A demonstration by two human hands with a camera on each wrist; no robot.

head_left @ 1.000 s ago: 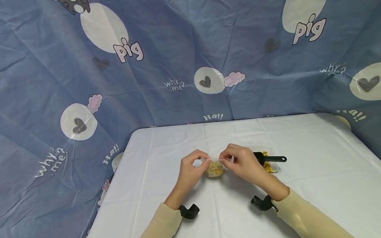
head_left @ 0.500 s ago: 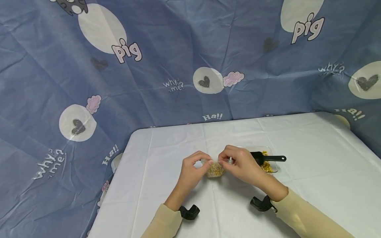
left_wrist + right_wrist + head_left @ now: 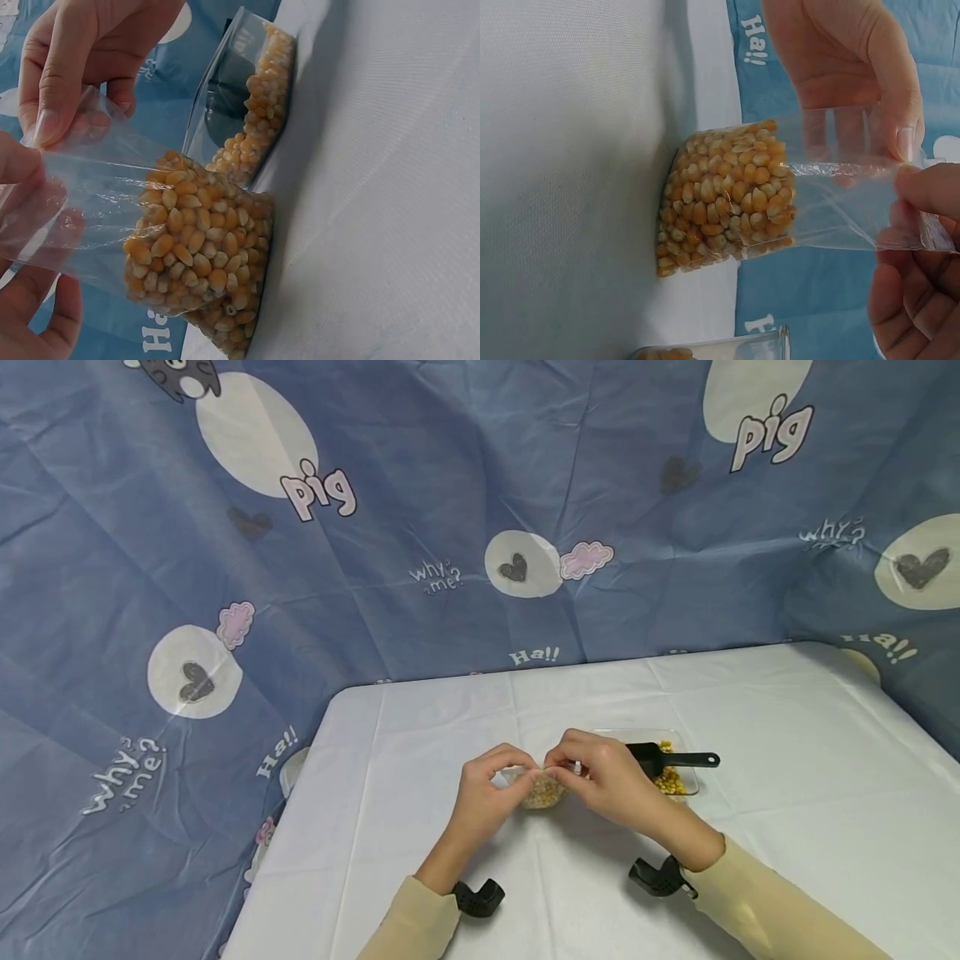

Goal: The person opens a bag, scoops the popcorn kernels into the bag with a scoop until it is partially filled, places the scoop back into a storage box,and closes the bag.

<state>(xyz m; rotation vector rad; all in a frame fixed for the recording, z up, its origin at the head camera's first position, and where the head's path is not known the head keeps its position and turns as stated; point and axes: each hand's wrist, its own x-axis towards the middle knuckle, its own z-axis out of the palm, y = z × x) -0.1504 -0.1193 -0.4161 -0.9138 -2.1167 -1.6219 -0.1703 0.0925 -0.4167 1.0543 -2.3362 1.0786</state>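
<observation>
A clear plastic bag (image 3: 543, 792) of dried corn kernels (image 3: 199, 240) stands on the table, its lower half filled and its upper part slack. My left hand (image 3: 482, 789) pinches the bag's top edge between thumb and fingers. From the other side my right hand (image 3: 603, 772) pinches the same edge. Both thumb tips meet at the bag's mouth, as the right wrist view shows, with the left thumb (image 3: 904, 142) close to the right one. Behind the film some fingers show through.
To the right, partly behind my right hand, a clear rectangular container (image 3: 684, 741) holds more corn kernels (image 3: 672, 782). A black scoop (image 3: 686, 760) lies in it, handle over the right rim. White cloth covers the table (image 3: 420, 727); a blue printed curtain (image 3: 420, 510) hangs behind.
My hands have come closer together, the right one moving slightly left and the left slightly right, until the thumbs meet. The bag's top edge is drawn together. Container and scoop stay put.
</observation>
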